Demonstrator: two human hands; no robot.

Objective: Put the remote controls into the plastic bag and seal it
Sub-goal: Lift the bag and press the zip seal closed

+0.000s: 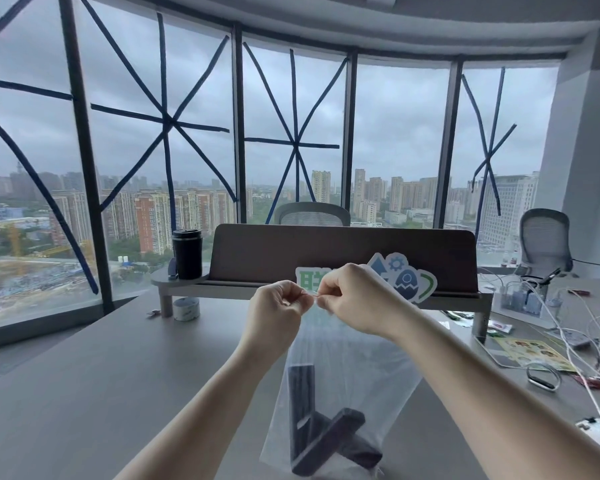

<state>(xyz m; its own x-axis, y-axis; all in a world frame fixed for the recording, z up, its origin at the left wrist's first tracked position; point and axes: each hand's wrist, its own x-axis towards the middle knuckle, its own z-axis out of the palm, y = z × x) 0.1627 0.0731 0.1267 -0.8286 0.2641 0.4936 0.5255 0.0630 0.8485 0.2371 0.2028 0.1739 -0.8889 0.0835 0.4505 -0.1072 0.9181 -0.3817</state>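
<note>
your biggest risk is the whole clear, thin plastic bag [347, 372] slipping away: it hangs from your two hands over the grey bench [101, 375], its bottom low near your body, and whether it rests on the bench or swings free i cannot tell. if either pinch loosens, the load will likely drag the mouth out of your grasp and the bag will drop.

next, the seal itself. your left hand [274, 311] and right hand [355, 301] meet at the top edge, both clenched, the fingers [293, 299] pinching what looks like the thin red-tinted closing strip. the weight below pulls the film taut, so the two sides of the strip could sit crooked and close only in part; press along the full width rather than at one spot, in my judgement.

a smaller worry: the dark, long, slab-shaped remote controls [326, 434] lie crossed and tilted at the bottom, corners pushing into the film. a sharp tug could strain the thin plastic there.

as for looks, the bag is see-through and faintly wrinkled, widening downward from the pinch. at least two remotes show inside, one fairly upright, one slanted across it; a third may lie behind, too blurred to say.
</note>
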